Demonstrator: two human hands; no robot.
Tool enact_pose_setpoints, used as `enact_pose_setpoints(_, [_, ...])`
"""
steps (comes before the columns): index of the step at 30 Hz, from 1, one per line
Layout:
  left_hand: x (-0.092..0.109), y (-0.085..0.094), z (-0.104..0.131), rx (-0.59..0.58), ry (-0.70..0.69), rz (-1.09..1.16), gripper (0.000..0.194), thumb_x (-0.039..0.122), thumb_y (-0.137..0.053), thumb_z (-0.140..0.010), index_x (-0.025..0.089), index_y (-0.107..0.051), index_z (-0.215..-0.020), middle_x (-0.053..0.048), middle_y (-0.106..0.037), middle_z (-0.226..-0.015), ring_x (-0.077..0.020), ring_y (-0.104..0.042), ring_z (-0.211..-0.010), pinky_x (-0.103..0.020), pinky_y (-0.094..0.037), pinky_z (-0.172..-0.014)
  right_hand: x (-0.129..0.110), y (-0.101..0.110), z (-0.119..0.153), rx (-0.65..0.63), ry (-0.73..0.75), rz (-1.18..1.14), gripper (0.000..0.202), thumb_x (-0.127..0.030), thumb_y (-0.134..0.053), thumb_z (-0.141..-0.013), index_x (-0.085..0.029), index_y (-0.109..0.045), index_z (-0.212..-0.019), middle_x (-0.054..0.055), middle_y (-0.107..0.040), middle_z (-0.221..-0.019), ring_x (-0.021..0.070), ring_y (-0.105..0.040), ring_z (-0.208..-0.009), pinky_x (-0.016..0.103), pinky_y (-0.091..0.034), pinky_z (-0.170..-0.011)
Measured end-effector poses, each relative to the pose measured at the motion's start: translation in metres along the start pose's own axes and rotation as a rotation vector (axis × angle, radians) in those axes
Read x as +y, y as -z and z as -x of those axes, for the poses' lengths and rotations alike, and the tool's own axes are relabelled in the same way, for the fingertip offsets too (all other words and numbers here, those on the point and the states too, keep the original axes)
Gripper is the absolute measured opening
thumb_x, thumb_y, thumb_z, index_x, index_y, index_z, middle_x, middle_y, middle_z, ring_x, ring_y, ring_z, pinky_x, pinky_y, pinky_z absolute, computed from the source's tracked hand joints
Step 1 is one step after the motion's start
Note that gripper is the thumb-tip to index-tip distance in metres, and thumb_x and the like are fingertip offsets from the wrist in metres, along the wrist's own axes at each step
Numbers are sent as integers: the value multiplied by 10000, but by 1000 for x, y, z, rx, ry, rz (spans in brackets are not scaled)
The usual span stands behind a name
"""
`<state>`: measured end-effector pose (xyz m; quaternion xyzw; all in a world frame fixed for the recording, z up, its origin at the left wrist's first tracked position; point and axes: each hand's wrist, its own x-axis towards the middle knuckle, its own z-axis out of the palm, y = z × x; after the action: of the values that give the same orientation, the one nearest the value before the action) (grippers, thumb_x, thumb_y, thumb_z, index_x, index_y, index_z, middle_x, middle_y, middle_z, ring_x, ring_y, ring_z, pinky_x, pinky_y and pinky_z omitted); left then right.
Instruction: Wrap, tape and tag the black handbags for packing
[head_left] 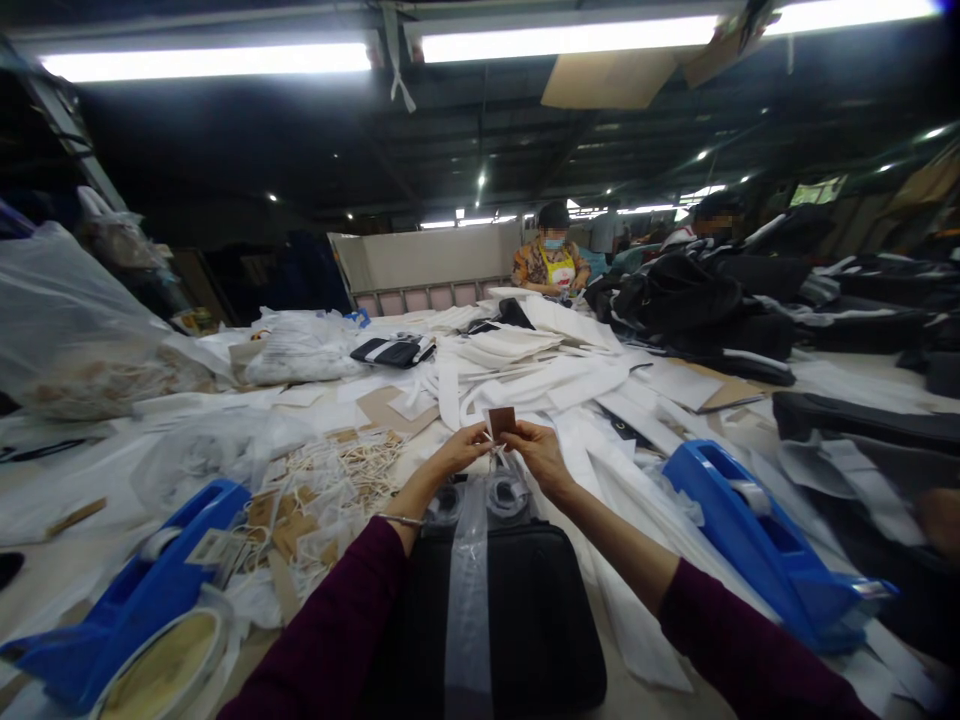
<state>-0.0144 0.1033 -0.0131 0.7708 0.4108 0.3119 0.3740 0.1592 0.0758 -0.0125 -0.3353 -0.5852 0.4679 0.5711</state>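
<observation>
Above the top end of a black bag (540,610), both hands meet around a small brown tag (502,420). My right hand (536,452) pinches the tag at its lower edge. Beside it, my left hand (465,446) has its fingers pressed together on a thin white string (491,440) at the tag's left side. The bag lies flat, with a strip of clear plastic (469,590) running down its middle and two wrapped round parts (506,495) at its top.
Blue tape dispensers stand left (142,590) and right (765,540). Strung tags (352,470) lie left, near a round tape roll (161,665). White strips (555,370) cover the table ahead. Black bags (697,300) are piled right. A person (551,262) works across the table.
</observation>
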Motion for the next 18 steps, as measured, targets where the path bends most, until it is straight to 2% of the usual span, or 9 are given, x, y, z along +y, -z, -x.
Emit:
enact_pose_setpoints(4, [0,-2,2,7,13,-9,272,373,-588,-767,135,-653,-882,-44,-665,-840,-180,-586,-813,-285,-448,-782,-12,0,-2,26,-6,-32,183,-352,-650,-705,-175,-683,-734,6,-673,-643,158,-608,-598,283,-476,-630])
enact_pose_setpoints(9, [-1,-7,1,49,85,-108,195,321,-590,-710,130,-631,-707,5,-581,-638,-148,-527,-633,-263,-416,-647,-20,-5,-1,38,23,36,170,-345,-654,-690,-179,-678,-721,-1,-661,-631,173,-618,-629,292,-499,-640])
enact_pose_setpoints(12, [4,-10,-3,65,133,-169,152,283,-591,-682,136,-631,-668,14,-562,-591,-147,-520,-600,-256,-412,-612,-23,-10,-4,71,-33,89,141,-323,-670,-668,-183,-660,-678,-5,-657,-625,179,-627,-652,301,-509,-681])
enact_pose_setpoints(15, [15,-4,0,135,161,-225,174,289,-612,-688,145,-659,-773,-19,-643,-737,-172,-569,-716,-271,-441,-700,-27,-7,-14,128,-157,100,164,-325,-642,-705,-165,-642,-737,29,-671,-705,188,-651,-692,305,-517,-678])
enact_pose_setpoints(18, [27,23,29,261,210,-273,264,346,-553,-776,158,-652,-933,-62,-672,-959,-200,-577,-900,-303,-432,-841,-31,10,-14,169,-328,140,191,-280,-634,-722,-122,-619,-829,103,-668,-829,191,-650,-670,309,-511,-604])
